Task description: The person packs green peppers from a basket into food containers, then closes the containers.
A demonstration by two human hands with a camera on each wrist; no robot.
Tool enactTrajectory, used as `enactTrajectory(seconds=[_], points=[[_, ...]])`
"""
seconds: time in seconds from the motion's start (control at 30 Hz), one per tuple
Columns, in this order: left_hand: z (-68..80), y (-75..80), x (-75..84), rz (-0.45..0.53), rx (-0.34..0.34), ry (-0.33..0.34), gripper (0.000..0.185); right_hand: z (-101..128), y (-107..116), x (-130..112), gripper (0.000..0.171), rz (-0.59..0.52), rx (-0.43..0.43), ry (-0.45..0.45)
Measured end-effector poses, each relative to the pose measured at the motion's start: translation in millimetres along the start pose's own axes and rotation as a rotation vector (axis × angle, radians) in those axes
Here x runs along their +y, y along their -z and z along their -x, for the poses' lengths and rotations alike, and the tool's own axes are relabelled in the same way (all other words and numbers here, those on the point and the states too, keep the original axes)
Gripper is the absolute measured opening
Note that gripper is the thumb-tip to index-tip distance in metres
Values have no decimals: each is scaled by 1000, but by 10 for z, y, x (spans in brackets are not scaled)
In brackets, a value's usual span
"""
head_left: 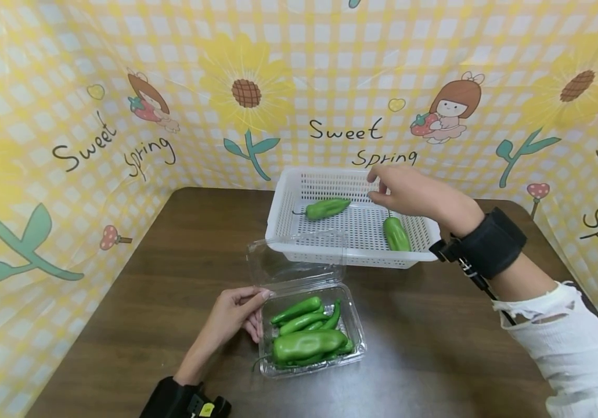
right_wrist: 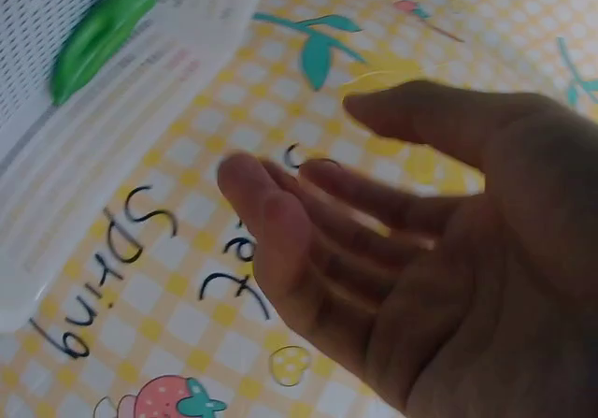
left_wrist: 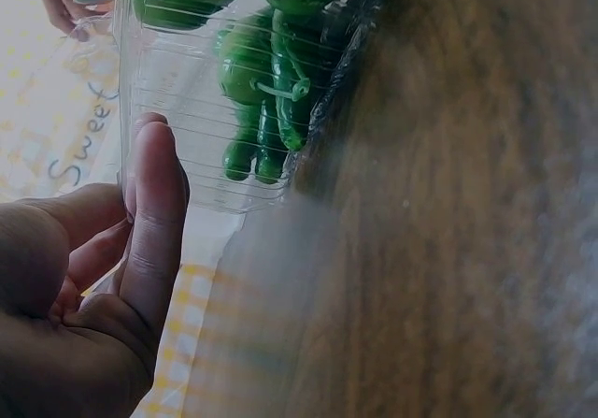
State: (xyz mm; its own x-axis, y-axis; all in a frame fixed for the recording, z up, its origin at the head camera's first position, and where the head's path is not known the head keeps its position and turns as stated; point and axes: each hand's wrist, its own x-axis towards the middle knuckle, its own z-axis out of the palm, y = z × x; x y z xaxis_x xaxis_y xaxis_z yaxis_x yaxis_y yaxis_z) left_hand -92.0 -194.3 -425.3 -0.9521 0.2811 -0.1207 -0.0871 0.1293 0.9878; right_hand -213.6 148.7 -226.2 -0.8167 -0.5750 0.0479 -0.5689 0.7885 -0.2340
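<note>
My left hand [head_left: 240, 310] pinches the left rim of a clear plastic clamshell box [head_left: 359, 334] on the table. Several green peppers lie in the box, a thick one [head_left: 308, 345] at the front and slimmer ones [head_left: 299, 310] behind it. My right hand [head_left: 409, 188] hovers over the back right of a white slotted basket [head_left: 351, 256], holding nothing; in the right wrist view its fingers [right_wrist: 280, 222] are loosely bent, apart from the thumb. Two green peppers rest in the basket, one at the left [head_left: 327, 208] and one at the right [head_left: 396, 234].
The box's clear lid [head_left: 299, 261] stands raised at its back, leaning toward the basket's front wall. A yellow checked cloth [head_left: 330, 75] with printed flowers hangs behind and at both sides of the brown wooden table [head_left: 173, 267].
</note>
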Motion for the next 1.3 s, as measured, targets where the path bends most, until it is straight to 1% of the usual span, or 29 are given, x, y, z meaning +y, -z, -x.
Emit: enactTrajectory(seconds=[0.13, 0.23, 0.37, 0.5, 0.6, 0.7, 0.83, 1.0, 1.2, 1.3], points=[[5, -6, -19, 5, -4, 11, 36, -142, -25, 55, 37, 6, -70, -151], [4, -6, -36, 11, 10, 18, 34, -255, -71, 96, 30, -8, -132, -233], [1, -5, -54, 15, 25, 25, 34, -415, -166, 189, 22, -19, -185, -291], [10, -9, -57, 17, 18, 25, 36, -527, -246, 290, 23, -37, -243, -349], [17, -7, -51, 13, 12, 18, 37, -566, -276, 341, 27, -52, -296, -400], [13, -5, -46, 9, 11, 19, 36, -584, -311, 395, 35, -71, -345, -463], [1, 1, -52, 3, 5, 22, 36, -595, -386, 500, 44, -90, -382, -538], [-16, 8, -56, -1, 5, 26, 35, -596, -486, 643, 45, -80, -432, -571], [-35, 20, -48, 7, 15, 29, 34, -615, -607, 737, 49, -94, -496, -618], [-31, 26, -57, 10, 8, 30, 34, -639, -681, 765, 47, -1, -521, -580]])
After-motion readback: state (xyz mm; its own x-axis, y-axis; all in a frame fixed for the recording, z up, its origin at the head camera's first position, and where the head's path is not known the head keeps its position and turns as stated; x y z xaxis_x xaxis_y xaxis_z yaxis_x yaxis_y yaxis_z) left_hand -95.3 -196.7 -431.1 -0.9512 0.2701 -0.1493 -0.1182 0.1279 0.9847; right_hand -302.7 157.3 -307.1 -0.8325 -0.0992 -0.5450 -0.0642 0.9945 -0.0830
